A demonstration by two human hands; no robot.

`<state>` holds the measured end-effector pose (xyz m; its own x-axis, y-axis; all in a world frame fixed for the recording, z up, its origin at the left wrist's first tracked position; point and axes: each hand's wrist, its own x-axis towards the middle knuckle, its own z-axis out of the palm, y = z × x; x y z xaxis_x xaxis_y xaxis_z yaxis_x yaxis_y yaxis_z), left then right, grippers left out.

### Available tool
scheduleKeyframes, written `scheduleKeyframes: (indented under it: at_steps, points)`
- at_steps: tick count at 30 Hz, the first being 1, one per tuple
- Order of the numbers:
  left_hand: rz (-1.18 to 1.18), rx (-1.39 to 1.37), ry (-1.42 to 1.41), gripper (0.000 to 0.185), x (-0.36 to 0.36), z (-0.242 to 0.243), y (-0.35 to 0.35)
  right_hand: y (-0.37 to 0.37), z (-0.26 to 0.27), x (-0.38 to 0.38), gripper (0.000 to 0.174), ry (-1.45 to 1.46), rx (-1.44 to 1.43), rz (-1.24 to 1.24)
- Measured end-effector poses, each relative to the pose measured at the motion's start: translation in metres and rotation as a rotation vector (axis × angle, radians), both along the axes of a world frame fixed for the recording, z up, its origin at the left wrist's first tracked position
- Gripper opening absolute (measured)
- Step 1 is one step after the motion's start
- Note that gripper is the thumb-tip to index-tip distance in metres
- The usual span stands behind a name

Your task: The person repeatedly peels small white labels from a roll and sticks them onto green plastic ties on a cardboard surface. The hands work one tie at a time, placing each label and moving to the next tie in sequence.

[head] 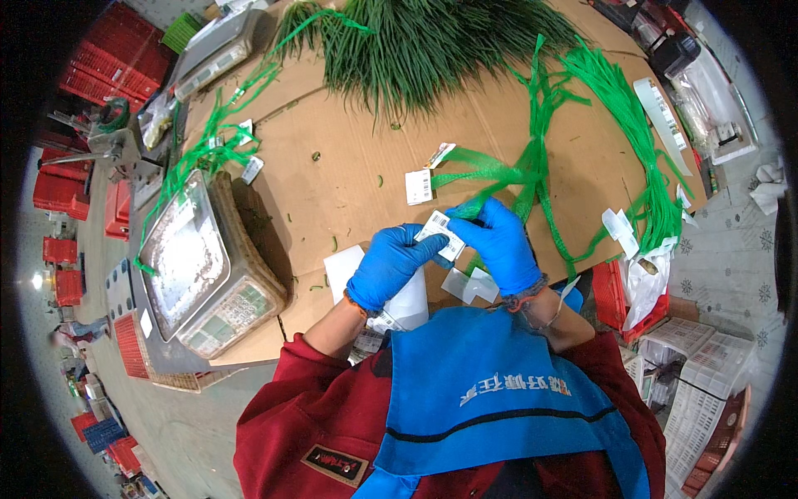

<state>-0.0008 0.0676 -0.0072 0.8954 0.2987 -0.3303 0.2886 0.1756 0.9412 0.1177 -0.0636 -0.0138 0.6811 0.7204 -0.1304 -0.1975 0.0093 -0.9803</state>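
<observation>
My left hand (pixel 396 262), in a blue glove, pinches a white printed label (pixel 441 236) between thumb and fingers. My right hand (pixel 499 246), gloved too, grips the label's other edge and the end of a green mesh net bag (pixel 477 203). Just beyond my hands, another white label (pixel 418 187) is fixed to a green net strip. More green net bags (pixel 536 143) lie bunched to the right, with a larger bundle (pixel 648 181) at the cardboard's right edge. White label paper (pixel 408 296) lies partly under my left hand.
A pile of green scallions or chives (pixel 430 50) covers the far side of the cardboard table top (pixel 349 156). To the left stand a digital scale (pixel 230 318) with green nets on its pan and a second scale (pixel 215 53). A red crate (pixel 611 293) is at the right.
</observation>
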Motion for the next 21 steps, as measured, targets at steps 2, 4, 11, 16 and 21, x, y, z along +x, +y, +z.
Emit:
scheduleKeyframes:
  at_steps: [2,4,11,16,21]
  points:
    - [-0.007,-0.014,0.009,0.023,0.001,0.0,0.001,0.0,-0.001,0.001,0.014,0.031,-0.003,0.031]
    - [-0.028,-0.022,0.039,0.022,0.001,0.002,0.004,-0.001,-0.001,0.005,0.016,0.068,-0.024,0.088]
    - [0.262,0.004,0.105,0.022,0.024,-0.018,0.076,-0.017,-0.036,0.051,0.037,0.073,-0.273,0.269]
    - [0.43,-0.203,-0.013,0.036,0.024,-0.035,0.125,-0.019,-0.052,0.056,0.039,0.039,-0.24,0.162]
    - [0.515,0.079,-0.153,0.035,0.014,-0.031,0.107,-0.004,-0.023,0.045,0.039,0.17,-0.287,0.411]
